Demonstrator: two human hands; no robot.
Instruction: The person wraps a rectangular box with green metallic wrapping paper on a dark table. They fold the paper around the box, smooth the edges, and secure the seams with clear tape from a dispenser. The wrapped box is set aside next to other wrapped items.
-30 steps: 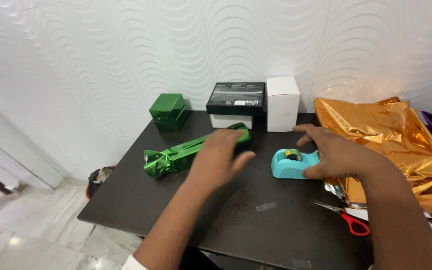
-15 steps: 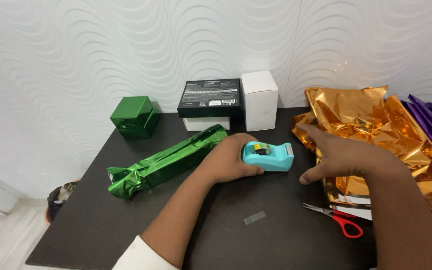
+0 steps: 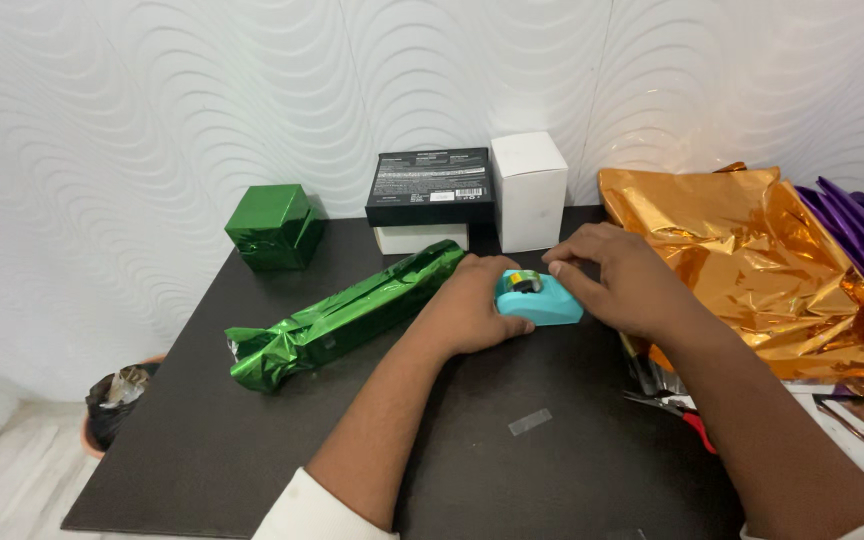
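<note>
Nearest our front desk (image 3: 252,440) edge lies a loose tape strip (image 3: 530,422). Mid-desk, our left hand (image 3: 467,310) grasps the teal tape dispenser (image 3: 540,298) w/ the right hand (image 3: 617,280) pinching at its roll. Long green foil parcel (image 3: 347,313) lies left; boxes (image 3: 472,195) along the back edge.

I have one view only, from the head camera. It looks forward and down over the dark counter (image 3: 252,420) toward the white wall (image 3: 152,100) behind it. It sits close: both forearms enter from the bottom edge, and the counter's far edge meets the wall at mid-frame.
</note>
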